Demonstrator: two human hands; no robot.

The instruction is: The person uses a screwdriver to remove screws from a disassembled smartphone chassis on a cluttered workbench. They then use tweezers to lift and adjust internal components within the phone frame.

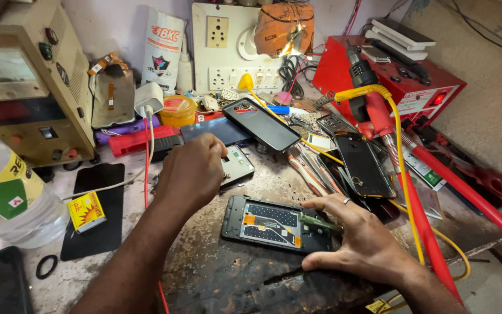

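An opened phone (265,224) lies face down on the scorched bench, its dark inner frame and orange-tagged parts showing. My right hand (358,235), a ring on one finger, lies spread over the phone's right end, thumb at the near edge, holding it down. My left hand (193,171) reaches forward, knuckles up, with bent fingers at the left edge of a small grey phone frame (236,166). Its fingertips are hidden, so I cannot tell if they hold anything.
A black phone (261,123) and a dark screen (364,166) lie behind. A red hot-air station (405,81) with red hose and yellow cable (399,145) fills the right. At left are a plastic bottle (7,197), a yellow battery (86,211) and a beige machine (30,81).
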